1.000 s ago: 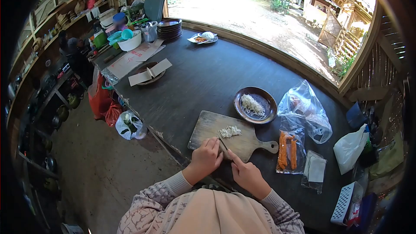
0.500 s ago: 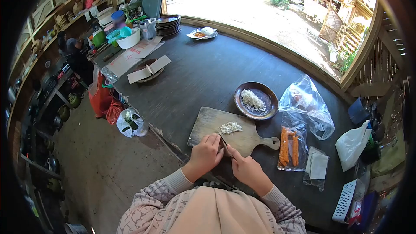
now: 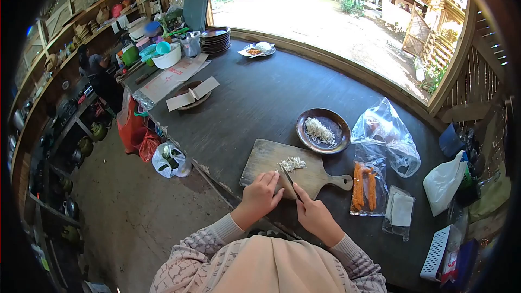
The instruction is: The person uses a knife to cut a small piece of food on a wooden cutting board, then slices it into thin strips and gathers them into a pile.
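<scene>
My right hand [image 3: 319,220] grips the handle of a knife [image 3: 288,178], whose blade points away from me over a wooden cutting board [image 3: 259,158]. My left hand [image 3: 258,195] rests at the board's near left side, fingers bent and pressed together beside the blade. A small white bit shows at its fingertips, but what they hold is mostly hidden. Just beyond the blade lies a small heap of cut white shreds [image 3: 293,163], perhaps bean sprouts. More white shreds [image 3: 320,131] fill the middle of a brown plate [image 3: 341,121] behind the board.
Right of the board are a bag of orange-brown sticks [image 3: 363,189], a clear plastic bag [image 3: 386,135] and a white packet [image 3: 400,210]. Stacked plates [image 3: 215,40] and a white tub [image 3: 166,57] stand far left. Another person [image 3: 96,70] is at the left counter.
The knife blade has come further into view between my hands, and my right hand sits slightly lower. My left fingers remain beside the blade. The whole view has shifted a little.
</scene>
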Available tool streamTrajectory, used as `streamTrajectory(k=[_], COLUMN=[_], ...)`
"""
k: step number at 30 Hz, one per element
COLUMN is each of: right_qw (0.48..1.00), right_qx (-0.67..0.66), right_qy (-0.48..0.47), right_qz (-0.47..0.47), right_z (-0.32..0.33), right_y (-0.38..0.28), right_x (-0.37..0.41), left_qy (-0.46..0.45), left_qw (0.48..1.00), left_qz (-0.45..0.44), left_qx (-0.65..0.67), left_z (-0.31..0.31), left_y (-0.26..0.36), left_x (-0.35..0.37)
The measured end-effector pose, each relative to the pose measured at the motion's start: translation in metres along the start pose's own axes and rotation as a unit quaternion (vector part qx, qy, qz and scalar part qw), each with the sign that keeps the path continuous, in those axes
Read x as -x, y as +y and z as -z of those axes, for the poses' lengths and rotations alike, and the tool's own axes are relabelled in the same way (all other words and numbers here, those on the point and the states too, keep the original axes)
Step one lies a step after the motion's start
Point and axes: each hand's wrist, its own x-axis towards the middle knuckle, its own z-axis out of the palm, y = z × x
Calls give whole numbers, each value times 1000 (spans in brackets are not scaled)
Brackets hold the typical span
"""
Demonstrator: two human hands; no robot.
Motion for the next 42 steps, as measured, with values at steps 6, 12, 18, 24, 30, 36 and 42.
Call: streamTrajectory(k=[6, 12, 18, 24, 30, 36, 42], right_qw=[999, 997, 994, 995, 996, 999, 999], right_qx=[22, 69, 104, 90, 65, 33, 29], right_qy=[-7, -9, -23, -48, -54, -28, 16], right_qz=[41, 37, 20, -10, -2, 10, 30], right_z=[0, -1, -2, 1, 18, 3, -3], right_y=[-7, -8, -9, -10, -10, -4, 0], right_x=[5, 6, 5, -5, 10, 3, -2], left_qy=[-9, -19, -27, -19, -14, -28, -21], left_qw=[1000, 1000, 1000, 1000, 1000, 999, 1000], left_qz=[9, 12, 12, 5, 0, 12, 7], left_qx=[7, 4, 3, -2, -9, -19, -1], left_z=[1, 1, 2, 0, 1, 1, 3], left_y=[-1, 0, 0, -1, -1, 1, -4], left_x=[1, 0, -1, -1, -1, 0, 1])
